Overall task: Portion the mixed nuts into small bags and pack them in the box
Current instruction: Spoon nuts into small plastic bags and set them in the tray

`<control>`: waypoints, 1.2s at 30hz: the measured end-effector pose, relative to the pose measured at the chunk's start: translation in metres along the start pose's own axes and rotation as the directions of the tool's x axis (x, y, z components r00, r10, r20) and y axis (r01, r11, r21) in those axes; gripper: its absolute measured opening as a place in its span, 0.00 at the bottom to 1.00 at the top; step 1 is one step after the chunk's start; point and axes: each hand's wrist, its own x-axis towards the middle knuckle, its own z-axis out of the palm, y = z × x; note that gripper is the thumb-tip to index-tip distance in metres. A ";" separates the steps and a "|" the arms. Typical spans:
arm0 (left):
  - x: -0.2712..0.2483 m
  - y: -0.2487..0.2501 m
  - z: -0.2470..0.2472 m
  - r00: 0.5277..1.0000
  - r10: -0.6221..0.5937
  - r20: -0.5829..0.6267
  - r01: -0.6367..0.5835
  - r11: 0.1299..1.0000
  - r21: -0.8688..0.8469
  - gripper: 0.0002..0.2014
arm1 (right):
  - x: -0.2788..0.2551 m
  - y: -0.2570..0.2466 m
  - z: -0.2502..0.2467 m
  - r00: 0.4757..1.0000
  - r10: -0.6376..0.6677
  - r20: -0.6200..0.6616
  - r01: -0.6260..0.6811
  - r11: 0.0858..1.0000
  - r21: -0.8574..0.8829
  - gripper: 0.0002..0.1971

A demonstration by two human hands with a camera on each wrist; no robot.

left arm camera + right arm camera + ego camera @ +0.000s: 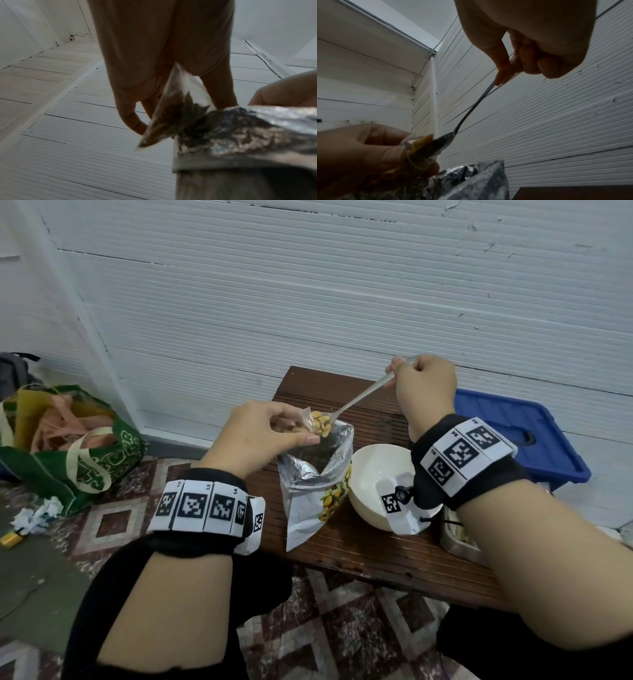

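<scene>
Pinching the limp, feather-light small clear plastic bag (306,424) at its rim, the left hand (255,436) is holding it open just under the long metal spoon (356,399) of loose yellow nuts (321,422), which the right hand (424,385) is gripping by the handle end.

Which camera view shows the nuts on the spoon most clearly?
The head view: the nuts lie lit on the spoon at the small bag's mouth. The right wrist view shows the spoon's underside and one nut edge; the left wrist view shows only dark shapes in the bag.
</scene>
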 end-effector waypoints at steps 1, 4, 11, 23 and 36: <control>0.000 0.001 0.002 1.000 0.003 -0.003 -0.003 1.000 -0.004 0.18 | 0.000 -0.001 0.001 1.000 -0.016 0.010 0.017 1.000 -0.018 0.15; 0.001 0.003 0.006 1.000 0.015 -0.014 -0.015 1.000 -0.007 0.22 | -0.002 -0.003 0.005 0.998 -0.049 0.027 0.050 0.998 -0.047 0.16; 0.003 0.007 0.013 0.997 0.045 -0.062 -0.045 0.999 0.006 0.21 | -0.013 -0.020 0.011 0.981 -0.187 0.047 0.186 0.982 0.029 0.13; 0.001 0.002 0.001 0.975 -0.050 -0.215 0.007 0.980 -0.197 0.17 | -0.015 -0.021 -0.013 0.921 -0.323 -0.219 0.368 0.906 0.209 0.08; -0.012 0.026 -0.001 0.974 0.056 -0.218 -0.153 0.875 -0.460 0.11 | -0.047 0.040 0.017 0.942 -0.172 0.288 0.241 0.944 -0.225 0.09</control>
